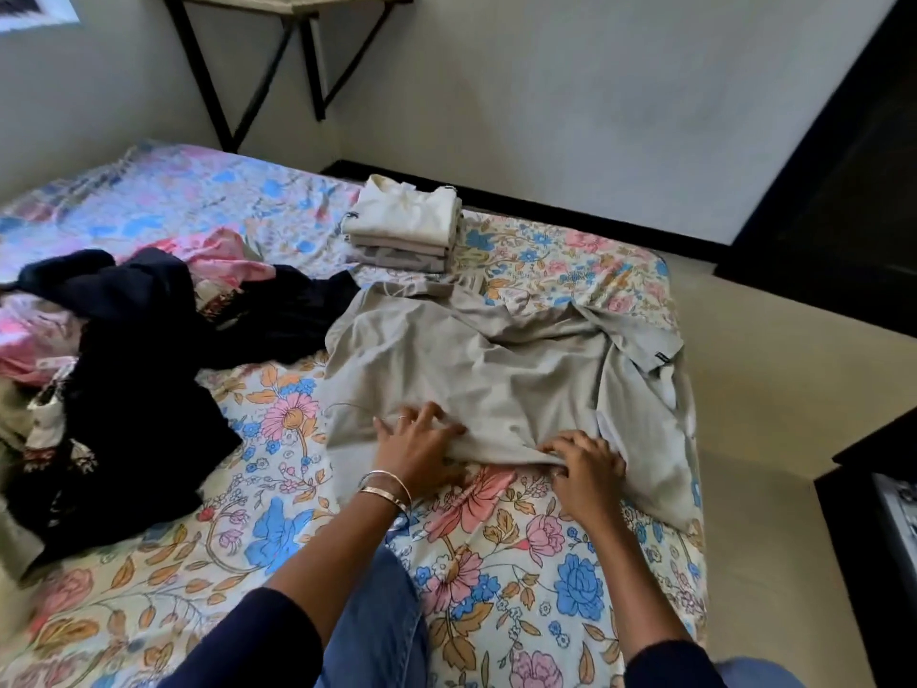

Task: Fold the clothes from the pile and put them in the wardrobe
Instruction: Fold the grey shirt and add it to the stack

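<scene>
A beige garment (476, 360) lies spread and creased on the flowered bed (496, 563), one part hanging over the right edge. My left hand (417, 444) rests on its near hem with fingers spread, thumb under the edge. My right hand (585, 464) pinches the same hem further right, fingers curled into the cloth. A loose pile of dark navy and pink clothes (129, 350) sits at the left. A stack of folded cream and grey clothes (404, 225) stands behind the beige garment.
The bed's right edge drops to a pale floor (774, 439). Dark furniture (873, 518) stands at the right, and a dark doorway or cabinet (843, 181) further back. A wall shelf with black brackets (278, 57) hangs above the bed's far side.
</scene>
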### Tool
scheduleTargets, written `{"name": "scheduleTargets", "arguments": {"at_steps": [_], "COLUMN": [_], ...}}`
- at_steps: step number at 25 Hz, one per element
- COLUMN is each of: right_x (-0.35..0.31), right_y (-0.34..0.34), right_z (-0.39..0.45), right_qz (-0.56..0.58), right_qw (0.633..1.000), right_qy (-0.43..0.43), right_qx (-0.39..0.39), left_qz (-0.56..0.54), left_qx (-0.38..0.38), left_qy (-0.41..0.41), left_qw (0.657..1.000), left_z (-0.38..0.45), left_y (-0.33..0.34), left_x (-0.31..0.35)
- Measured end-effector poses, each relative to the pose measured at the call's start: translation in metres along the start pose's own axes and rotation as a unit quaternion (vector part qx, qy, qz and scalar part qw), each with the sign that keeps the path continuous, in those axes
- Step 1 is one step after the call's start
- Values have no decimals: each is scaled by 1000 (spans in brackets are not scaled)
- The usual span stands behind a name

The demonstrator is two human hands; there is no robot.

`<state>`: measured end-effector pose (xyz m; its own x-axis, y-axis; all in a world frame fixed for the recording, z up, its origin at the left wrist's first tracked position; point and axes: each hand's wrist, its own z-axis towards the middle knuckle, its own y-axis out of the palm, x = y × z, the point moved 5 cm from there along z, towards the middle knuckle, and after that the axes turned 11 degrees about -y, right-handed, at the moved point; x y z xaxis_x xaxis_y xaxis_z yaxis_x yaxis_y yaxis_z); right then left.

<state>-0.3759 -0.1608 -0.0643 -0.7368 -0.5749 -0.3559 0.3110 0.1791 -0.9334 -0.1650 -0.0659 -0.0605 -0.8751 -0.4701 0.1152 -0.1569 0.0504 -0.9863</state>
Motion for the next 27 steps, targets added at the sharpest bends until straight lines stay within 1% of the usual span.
{"name": "scheduleTargets", "arguments": {"at_steps": [1, 3, 4, 6, 7, 9, 10, 12, 13, 14, 15, 16, 17, 18, 19, 20, 21, 22, 23, 24, 25, 26, 27], "right_x": [-1, -13, -21, -27, -21, 9, 27, 58, 67, 72, 71, 65, 52, 35, 17, 1, -11, -18, -20, -18, -9, 1, 10], "right_y": [-6, -28, -37, -47, -48, -55, -65, -95, -109, -121, -126, -123, -114, -99, -80, -58, -35, -17, -5, 2, 2, -2, -9], "right_z": [-1, -2, -2, -3, -6, -18, -26, -46, -53, -58, -58, -53, -48, -43, -39, -38, -37, -41, -46, -52, -58, -64, -68], "right_qz": [35, 63, 48, -26, -59, -93, -101, -92, -84, -81, -91, -122, -148, -150, -120, -81, -55, -44, -46, -61, -83, -101, -111], "right_qw": [998, 984, 978, 974, 977, 978, 970, 937, 921, 912, 920, 939, 960, 975, 984, 986, 985, 984, 983, 985, 989, 991, 993], "right_qy": [4, -25, -50, -78, -55, 48, 111, 229, 269, 290, 290, 265, 218, 163, 114, 80, 57, 45, 39, 33, 29, 30, 36], "right_qx": [58, 167, 199, 212, 199, 181, 193, 246, 270, 278, 249, 180, 91, 5, -68, -119, -151, -169, -172, -156, -122, -81, -31], "left_qz": [-25, -115, -168, -244, -258, -241, -219, -169, -151, -143, -142, -155, -191, -248, -312, -369, -410, -423, -404, -350, -266, -158, -43], "left_qx": [23, 107, 145, 219, 249, 298, 313, 333, 341, 345, 344, 335, 316, 288, 253, 215, 184, 168, 169, 183, 199, 215, 223], "left_qy": [-5, -11, -11, 13, 33, 68, 77, 83, 85, 90, 96, 92, 70, 35, -7, -49, -76, -78, -53, -6, 59, 127, 176], "left_qw": [999, 987, 975, 945, 933, 921, 921, 924, 924, 923, 923, 925, 927, 924, 916, 903, 890, 887, 897, 919, 941, 955, 958], "left_z": [-1, 1, 1, 1, -1, -12, -17, -25, -28, -31, -35, -37, -41, -44, -47, -50, -52, -55, -58, -62, -65, -67, -68], "left_y": [-7, -30, -44, -74, -90, -117, -128, -138, -138, -135, -130, -123, -116, -108, -100, -93, -86, -80, -77, -76, -73, -69, -61], "left_x": [2, 3, 0, -4, -5, -8, -11, -19, -22, -22, -20, -16, -12, -8, -5, -3, -4, -7, -10, -15, -17, -20, -25]}}
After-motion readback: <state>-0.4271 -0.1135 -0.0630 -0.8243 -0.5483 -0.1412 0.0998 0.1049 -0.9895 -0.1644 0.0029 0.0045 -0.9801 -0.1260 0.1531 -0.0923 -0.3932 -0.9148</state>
